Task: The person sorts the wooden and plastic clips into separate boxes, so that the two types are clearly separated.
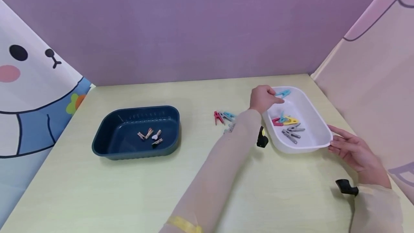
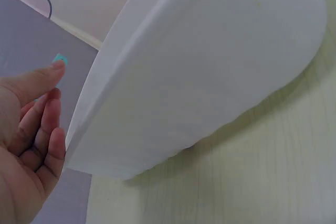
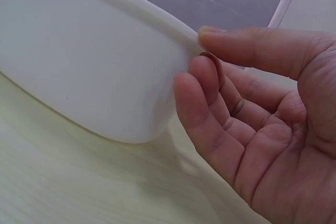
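Observation:
My left hand (image 1: 262, 98) pinches a light blue clothespin (image 1: 284, 93) over the far left corner of a white basin (image 1: 305, 118). In the left wrist view, a bit of the clothespin (image 2: 61, 57) shows past the thumb tip, the rest mostly hidden by the fingers. At the basin's near right corner, my right hand (image 1: 359, 154) grips the rim, thumb on top and fingertips against the outer wall (image 3: 105, 66). Inside the basin lie a yellow clothespin (image 1: 290, 120), a red clothespin (image 1: 277, 122), a blue one and several grey clothespins (image 1: 291, 135).
Left of the white basin, a red clothespin (image 1: 218, 117) lies on the table (image 1: 129, 197) with grey and blue ones, partly behind the left forearm. A dark blue basin (image 1: 136, 155) on the left holds several small wooden clips (image 1: 149, 133). Walls enclose the back and sides.

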`<state>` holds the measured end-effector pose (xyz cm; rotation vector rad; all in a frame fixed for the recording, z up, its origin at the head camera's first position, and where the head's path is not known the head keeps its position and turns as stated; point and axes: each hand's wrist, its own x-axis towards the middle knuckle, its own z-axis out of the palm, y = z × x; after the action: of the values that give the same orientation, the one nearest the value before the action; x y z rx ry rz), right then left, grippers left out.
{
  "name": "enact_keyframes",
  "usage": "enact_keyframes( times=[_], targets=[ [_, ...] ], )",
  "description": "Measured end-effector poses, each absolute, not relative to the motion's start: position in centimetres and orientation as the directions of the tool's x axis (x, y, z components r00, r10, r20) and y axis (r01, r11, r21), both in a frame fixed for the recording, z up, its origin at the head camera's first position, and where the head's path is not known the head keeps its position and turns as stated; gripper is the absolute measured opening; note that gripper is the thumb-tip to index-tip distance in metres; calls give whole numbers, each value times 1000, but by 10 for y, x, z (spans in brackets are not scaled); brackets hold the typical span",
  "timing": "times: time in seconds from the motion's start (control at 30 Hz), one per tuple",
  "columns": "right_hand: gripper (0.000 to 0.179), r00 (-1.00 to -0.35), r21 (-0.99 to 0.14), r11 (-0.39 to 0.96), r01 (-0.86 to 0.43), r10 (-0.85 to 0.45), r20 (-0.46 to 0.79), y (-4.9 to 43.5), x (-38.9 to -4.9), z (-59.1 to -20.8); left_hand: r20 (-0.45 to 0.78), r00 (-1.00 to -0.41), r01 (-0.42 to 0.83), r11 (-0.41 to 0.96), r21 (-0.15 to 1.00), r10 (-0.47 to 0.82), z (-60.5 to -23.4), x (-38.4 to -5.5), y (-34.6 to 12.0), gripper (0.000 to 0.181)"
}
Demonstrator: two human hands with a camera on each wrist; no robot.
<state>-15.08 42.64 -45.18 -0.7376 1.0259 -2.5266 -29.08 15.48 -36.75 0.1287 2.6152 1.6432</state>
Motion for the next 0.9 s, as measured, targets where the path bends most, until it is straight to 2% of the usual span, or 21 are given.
enact_keyframes(
  times=[0.13, 0.33, 0.43, 0.57, 0.9],
  targets=[
    [56, -817, -720, -689, 82, -460, 347, 426, -151, -452, 17, -989, 91, 525, 846, 145, -371, -294, 158, 21],
    [57, -825, -743, -666, 72, -458, 331, 422, -150, -452, -24, -987, 74, 584, 808, 159, -381, -298, 157, 26],
    [57, -826, -752, -655, 81, -466, 317, 421, -151, -450, 3, -985, 111, 619, 777, 173, -386, -301, 155, 25],
    [57, -834, -759, -646, 83, -461, 302, 420, -152, -448, 17, -981, 138, 637, 759, 193, -385, -302, 154, 23],
    [57, -845, -751, -654, 91, -450, 289, 420, -154, -448, -1, -978, 120, 562, 818, 209, -380, -301, 150, 25]
  ],
)
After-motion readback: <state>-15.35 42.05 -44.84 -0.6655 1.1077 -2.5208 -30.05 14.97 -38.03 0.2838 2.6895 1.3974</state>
